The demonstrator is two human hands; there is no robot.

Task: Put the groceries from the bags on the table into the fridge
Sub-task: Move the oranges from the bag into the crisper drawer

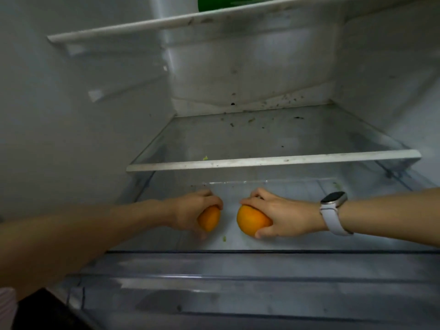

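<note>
I can read no text, label, brand, number or sign anywhere in front of me. The face of the watch (332, 198) on my wrist is dark and shows no digits.
</note>
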